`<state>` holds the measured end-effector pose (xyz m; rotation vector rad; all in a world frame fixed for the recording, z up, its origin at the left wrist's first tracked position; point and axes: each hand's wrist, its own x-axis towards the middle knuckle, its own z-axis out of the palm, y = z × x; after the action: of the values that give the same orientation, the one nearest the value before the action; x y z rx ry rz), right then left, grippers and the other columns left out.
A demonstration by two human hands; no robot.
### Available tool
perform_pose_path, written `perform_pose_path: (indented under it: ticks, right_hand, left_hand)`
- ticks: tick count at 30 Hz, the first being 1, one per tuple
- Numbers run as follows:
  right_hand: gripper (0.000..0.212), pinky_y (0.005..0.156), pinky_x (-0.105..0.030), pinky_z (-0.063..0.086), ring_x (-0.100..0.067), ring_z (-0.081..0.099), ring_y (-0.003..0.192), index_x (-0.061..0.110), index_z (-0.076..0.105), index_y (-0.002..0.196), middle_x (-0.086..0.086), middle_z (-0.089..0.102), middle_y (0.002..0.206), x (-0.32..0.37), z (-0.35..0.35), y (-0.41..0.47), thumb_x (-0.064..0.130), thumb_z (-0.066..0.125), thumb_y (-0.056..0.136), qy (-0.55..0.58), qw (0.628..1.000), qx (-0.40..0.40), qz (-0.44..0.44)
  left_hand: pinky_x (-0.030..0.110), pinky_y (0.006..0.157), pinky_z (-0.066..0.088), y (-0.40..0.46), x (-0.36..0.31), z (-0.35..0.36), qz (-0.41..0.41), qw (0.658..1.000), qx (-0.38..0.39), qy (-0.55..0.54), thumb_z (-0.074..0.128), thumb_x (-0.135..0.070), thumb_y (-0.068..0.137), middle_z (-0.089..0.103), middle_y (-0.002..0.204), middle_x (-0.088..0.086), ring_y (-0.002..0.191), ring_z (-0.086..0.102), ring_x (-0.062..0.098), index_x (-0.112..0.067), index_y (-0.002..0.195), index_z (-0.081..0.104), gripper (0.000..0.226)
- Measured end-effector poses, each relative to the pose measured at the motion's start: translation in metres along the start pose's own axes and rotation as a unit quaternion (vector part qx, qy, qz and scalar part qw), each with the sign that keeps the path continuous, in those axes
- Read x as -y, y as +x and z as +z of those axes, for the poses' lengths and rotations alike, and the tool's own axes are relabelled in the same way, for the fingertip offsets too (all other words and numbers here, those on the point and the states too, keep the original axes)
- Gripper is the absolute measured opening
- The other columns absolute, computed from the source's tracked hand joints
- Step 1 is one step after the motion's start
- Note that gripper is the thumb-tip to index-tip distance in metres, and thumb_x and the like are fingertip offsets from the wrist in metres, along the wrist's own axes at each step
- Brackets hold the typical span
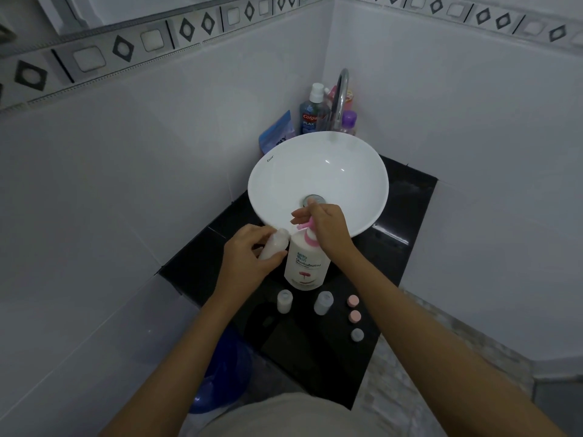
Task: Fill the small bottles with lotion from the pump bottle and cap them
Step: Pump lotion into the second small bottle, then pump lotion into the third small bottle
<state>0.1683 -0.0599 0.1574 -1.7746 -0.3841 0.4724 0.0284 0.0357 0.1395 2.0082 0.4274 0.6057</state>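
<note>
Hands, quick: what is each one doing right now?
Left hand: closed around a small bottle.
Right hand: pressing on the pump bottle head.

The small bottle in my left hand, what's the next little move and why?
Probably press the pink pump down with the right hand. That hand already rests on the pump bottle's head, and the left hand holds the small bottle tilted with its mouth near the spout.
</note>
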Motion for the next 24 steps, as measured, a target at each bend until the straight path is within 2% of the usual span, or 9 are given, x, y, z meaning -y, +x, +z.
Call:
perform_pose_path:
  ticks: [3, 8, 11, 13, 16, 21, 24]
  right_hand:
    - [0.043, 0.091, -0.051, 0.050, -0.021, 0.068, 0.074, 0.006, 0.070, 0.075, -0.009, 0.070, 0.074, 0.000, 0.000, 0.000, 0.021, 0.037, 0.098, 0.005, 1.000, 0.002, 0.003]
    - [0.044, 0.092, -0.049, 0.050, -0.022, 0.067, 0.075, 0.001, 0.070, 0.080, -0.010, 0.070, 0.075, 0.001, 0.000, -0.001, 0.022, 0.037, 0.099, 0.001, 1.000, 0.000, 0.008]
    - [0.045, 0.090, -0.048, 0.051, -0.021, 0.067, 0.073, -0.003, 0.070, 0.082, -0.011, 0.069, 0.073, 0.002, -0.001, -0.002, 0.022, 0.037, 0.099, 0.004, 1.000, 0.002, 0.007]
    - [0.045, 0.086, -0.048, 0.051, -0.019, 0.065, 0.070, -0.007, 0.069, 0.085, -0.012, 0.068, 0.073, 0.004, -0.001, -0.004, 0.021, 0.037, 0.100, 0.014, 1.000, 0.003, 0.012]
    - [0.045, 0.081, -0.048, 0.051, -0.017, 0.064, 0.067, -0.009, 0.068, 0.085, -0.011, 0.067, 0.071, 0.005, -0.001, -0.006, 0.020, 0.036, 0.100, 0.027, 0.999, 0.007, 0.019]
    - [0.045, 0.075, -0.042, 0.049, -0.013, 0.064, 0.063, -0.009, 0.068, 0.085, -0.013, 0.066, 0.071, 0.006, -0.001, -0.007, 0.020, 0.037, 0.100, 0.039, 0.999, 0.008, 0.028]
    - [0.045, 0.070, -0.034, 0.048, -0.010, 0.063, 0.058, -0.010, 0.068, 0.087, -0.019, 0.066, 0.073, 0.007, -0.002, -0.007, 0.021, 0.037, 0.100, 0.031, 0.999, 0.007, 0.025]
  left_hand:
    - [0.020, 0.079, 0.052, -0.009, 0.007, 0.003, -0.031, 0.998, 0.051, -0.014, 0.079, -0.014, 0.069, 0.061, 0.096, -0.006, 0.092, 0.059, 0.004, -0.020, 0.093, 0.060, 0.031]
    - [0.006, 0.084, 0.044, -0.033, 0.016, 0.020, -0.023, 0.989, 0.149, 0.004, 0.078, -0.015, 0.072, 0.059, 0.109, -0.009, 0.102, 0.056, -0.002, -0.024, 0.111, 0.058, 0.044]
    - [0.004, 0.082, 0.042, -0.039, 0.022, 0.030, -0.004, 0.983, 0.176, 0.048, 0.078, -0.021, 0.072, 0.059, 0.104, -0.008, 0.100, 0.056, 0.001, -0.023, 0.105, 0.061, 0.038]
    - [0.008, 0.082, 0.042, -0.039, 0.024, 0.038, 0.013, 0.979, 0.187, 0.079, 0.077, -0.019, 0.072, 0.058, 0.100, -0.011, 0.098, 0.054, 0.002, -0.021, 0.098, 0.061, 0.031]
    - [0.024, 0.084, 0.048, -0.039, 0.026, 0.048, 0.044, 0.973, 0.195, 0.111, 0.075, -0.016, 0.072, 0.057, 0.095, -0.008, 0.094, 0.054, 0.008, -0.017, 0.090, 0.060, 0.023]
    - [0.037, 0.086, 0.049, -0.037, 0.028, 0.062, 0.080, 0.960, 0.219, 0.158, 0.072, -0.015, 0.074, 0.064, 0.098, 0.006, 0.094, 0.059, 0.021, -0.010, 0.096, 0.062, 0.025]
    - [0.035, 0.097, 0.044, -0.037, 0.036, 0.069, 0.075, 0.948, 0.241, 0.195, 0.069, -0.017, 0.077, 0.064, 0.112, 0.006, 0.106, 0.058, 0.021, -0.011, 0.106, 0.062, 0.031]
